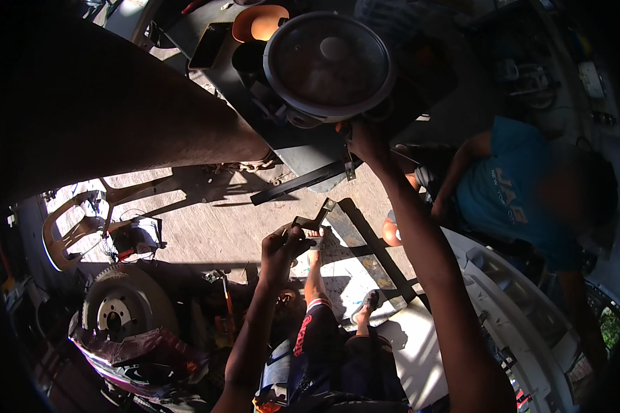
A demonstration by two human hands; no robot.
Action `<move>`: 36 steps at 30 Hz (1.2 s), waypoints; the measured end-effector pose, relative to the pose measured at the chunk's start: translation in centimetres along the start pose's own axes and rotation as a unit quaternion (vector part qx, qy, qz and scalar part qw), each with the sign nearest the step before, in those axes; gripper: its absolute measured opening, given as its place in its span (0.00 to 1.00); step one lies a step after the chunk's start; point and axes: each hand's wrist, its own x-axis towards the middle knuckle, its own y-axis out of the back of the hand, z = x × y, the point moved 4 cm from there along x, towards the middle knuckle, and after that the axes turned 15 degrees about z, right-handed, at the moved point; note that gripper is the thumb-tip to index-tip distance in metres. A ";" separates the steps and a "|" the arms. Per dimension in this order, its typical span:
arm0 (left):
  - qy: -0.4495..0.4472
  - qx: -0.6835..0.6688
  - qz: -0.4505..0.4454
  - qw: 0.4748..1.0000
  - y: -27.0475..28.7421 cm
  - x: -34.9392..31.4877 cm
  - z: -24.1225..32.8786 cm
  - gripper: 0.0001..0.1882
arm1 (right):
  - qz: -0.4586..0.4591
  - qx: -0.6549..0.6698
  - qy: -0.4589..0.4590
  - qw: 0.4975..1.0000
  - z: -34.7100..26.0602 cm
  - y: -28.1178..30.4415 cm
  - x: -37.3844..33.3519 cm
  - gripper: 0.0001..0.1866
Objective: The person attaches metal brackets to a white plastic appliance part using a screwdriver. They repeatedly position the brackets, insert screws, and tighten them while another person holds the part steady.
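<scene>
My left hand (280,252) is closed around one end of a small bent metal bracket (315,221), which is raised over the sunlit floor. My right hand (369,143) reaches forward to the table edge, just below a wide pot with a glass lid (329,63). Its fingers are curled in shadow beside a small orange thing (342,127); what they grip is too dark to name. A short metal piece (350,170) shows just below that hand. A dark flat bar (297,183) juts out from under the table edge.
On the dark table (303,160) stand an orange bowl (260,25) and a black tray (211,45). A person in a blue shirt (510,182) sits at the right. Lower left are a wheel (127,303) and an upturned plastic chair (65,237). A metal frame (372,241) lies ahead of my feet.
</scene>
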 end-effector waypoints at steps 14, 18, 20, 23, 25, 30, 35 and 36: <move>0.032 -0.042 0.009 0.999 0.0 -0.5 0.7 0.19 | -0.185 -0.083 -0.011 0.979 -0.1 1.0 1.2 0.19; 0.040 -0.061 -0.002 0.997 -0.1 0.1 0.5 0.20 | -0.132 -0.069 -0.004 0.989 0.0 3.8 0.1 0.19; 0.053 -0.078 -0.010 0.995 0.0 0.5 0.1 0.20 | -0.082 -0.075 0.007 0.994 -1.2 6.1 -0.1 0.19; 0.050 -0.108 -0.022 0.993 -1.2 -0.2 0.4 0.21 | -0.029 -0.023 -0.071 0.997 -3.7 9.9 -2.5 0.19; 0.031 -0.131 -0.050 0.990 -2.4 -1.5 0.6 0.23 | -0.001 0.030 -0.096 0.995 -7.6 13.1 -6.1 0.18; 0.005 -0.171 -0.134 0.976 -7.8 -6.4 -3.1 0.23 | -0.051 0.194 -0.214 0.956 -16.6 18.1 -19.2 0.18; 0.062 -0.217 -0.183 0.957 -13.0 -17.7 -8.9 0.19 | -0.017 0.063 -0.143 0.988 -18.1 23.9 -29.7 0.34; 0.115 -0.266 -0.220 0.932 -13.9 -20.2 -9.9 0.18 | 0.000 0.056 -0.136 0.989 -18.4 26.0 -31.4 0.34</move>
